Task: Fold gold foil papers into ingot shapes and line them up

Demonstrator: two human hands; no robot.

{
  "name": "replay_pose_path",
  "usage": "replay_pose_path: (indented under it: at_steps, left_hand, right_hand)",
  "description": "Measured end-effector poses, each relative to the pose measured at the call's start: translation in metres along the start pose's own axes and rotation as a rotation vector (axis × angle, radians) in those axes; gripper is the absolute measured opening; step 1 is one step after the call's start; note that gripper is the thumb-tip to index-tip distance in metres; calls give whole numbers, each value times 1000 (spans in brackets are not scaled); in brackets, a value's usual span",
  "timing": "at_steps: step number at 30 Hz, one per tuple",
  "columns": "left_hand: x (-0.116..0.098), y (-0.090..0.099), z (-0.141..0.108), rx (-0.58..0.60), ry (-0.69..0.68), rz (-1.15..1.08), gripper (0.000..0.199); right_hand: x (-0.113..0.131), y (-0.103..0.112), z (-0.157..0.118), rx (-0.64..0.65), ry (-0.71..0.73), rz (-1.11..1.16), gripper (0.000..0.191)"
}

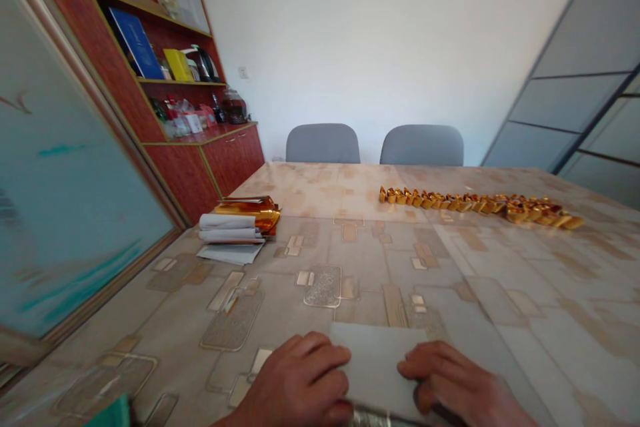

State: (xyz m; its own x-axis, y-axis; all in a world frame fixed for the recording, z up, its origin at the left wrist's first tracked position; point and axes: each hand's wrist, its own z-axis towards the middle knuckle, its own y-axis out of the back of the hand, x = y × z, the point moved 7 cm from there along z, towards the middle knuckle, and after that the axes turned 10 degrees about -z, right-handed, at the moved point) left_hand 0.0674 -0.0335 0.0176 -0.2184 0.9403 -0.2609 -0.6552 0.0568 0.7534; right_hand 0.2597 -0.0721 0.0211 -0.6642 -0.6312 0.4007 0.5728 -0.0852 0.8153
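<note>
A pale sheet of paper (373, 360) lies in front of me at the near side of the table, between my hands. My left hand (303, 380) has its fingers curled at the sheet's left edge. At the right edge, my right hand (450, 377) is bent round the paper, thumb tucked below the fingers. Part of the sheet's near edge is hidden by the hands. Farther left sits a loose pile of gold foil paper (250, 212) and white-backed sheets (230, 233). Across the table on the right runs a row of folded gold paper ingots (450, 202).
A patterned cloth under clear plastic covers the table (320, 247). Two grey chairs (323, 142) stand behind it by the wall. A red shelf unit (200, 160) rises at the left, beside a glass door (75, 167). A green item (110, 411) shows at the lower left.
</note>
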Motion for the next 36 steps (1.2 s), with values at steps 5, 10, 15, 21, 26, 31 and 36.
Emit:
replay_pose_path:
  at_steps: [5,10,15,21,26,31,36]
  left_hand:
    - [12,-1,11,1,196,-80,24]
    - [4,-5,14,55,32,173,31]
    - [-2,-6,17,119,-16,242,33]
    - [-16,-6,18,10,-70,401,33]
    - [-25,-35,8,117,-203,402,29]
    - [-17,-49,-3,191,-172,315,34]
    - [-15,-52,-6,224,-152,276,34]
  right_hand:
    - [-20,-7,5,84,-378,-6,28]
    - [-35,-15,7,97,-477,-231,15]
    - [-44,-20,4,78,-520,-310,15]
    - [-46,-21,2,50,-471,-344,15]
    - [-45,-20,2,33,-434,-351,18]
    - [-42,-19,4,23,-430,-346,20]
    - [-38,-17,6,-49,-386,-427,21]
